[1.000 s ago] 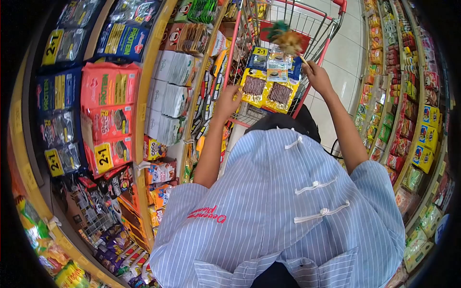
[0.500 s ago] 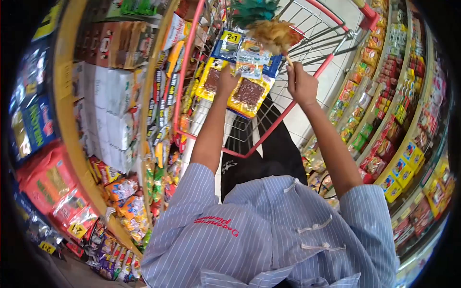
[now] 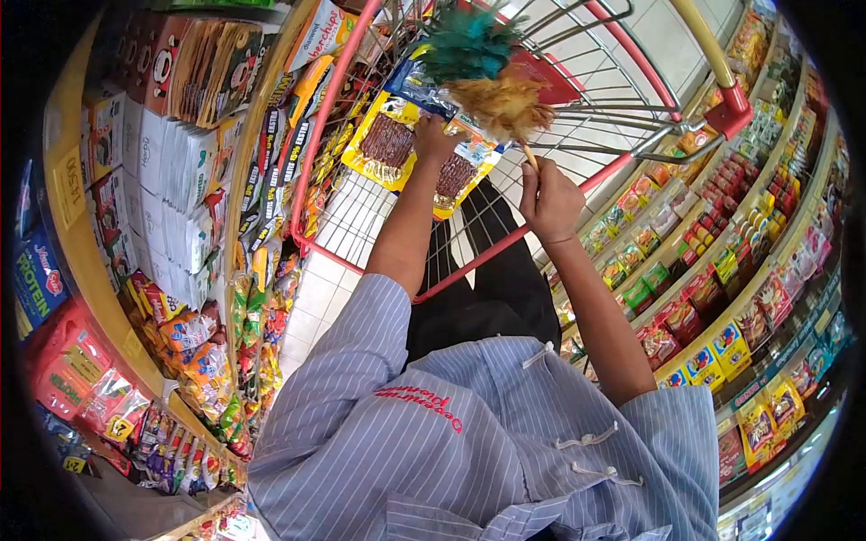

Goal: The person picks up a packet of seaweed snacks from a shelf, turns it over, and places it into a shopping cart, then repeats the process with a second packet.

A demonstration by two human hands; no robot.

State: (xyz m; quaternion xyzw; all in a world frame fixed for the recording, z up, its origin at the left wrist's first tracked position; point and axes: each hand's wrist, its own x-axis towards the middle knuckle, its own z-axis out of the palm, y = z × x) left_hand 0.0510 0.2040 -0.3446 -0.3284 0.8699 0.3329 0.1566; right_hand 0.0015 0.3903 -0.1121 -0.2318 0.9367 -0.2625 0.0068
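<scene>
In my right hand [image 3: 553,200] is the thin wooden handle of a feather duster [image 3: 496,104], gripped in closed fingers. Its teal and tan feathers spread over the upper part of some flat packets. My left hand [image 3: 437,142] is on the yellow-edged packets [image 3: 383,149], thumb pointing right and the other fingers partly hidden; it seems to grip them. Brown contents show through their clear windows. Behind them is a dark blue packet [image 3: 410,77], partly covered by the feathers. All are within the outline of a wire shopping cart [image 3: 338,257] with red edges.
Shelves of stacked white packs [image 3: 171,189] and snack bags [image 3: 194,352] rise close on my left. To the right, curved shelf rows hold small colourful packets [image 3: 663,334]. Pale floor tiles [image 3: 316,298] show below the cart, near my dark trousers [image 3: 487,311].
The duster has moved slightly left and down over the packets, now covering most of the silvery packet seen before. The yellow-edged packets have tilted. The view has shifted, and the cart's rim appears farther left.
</scene>
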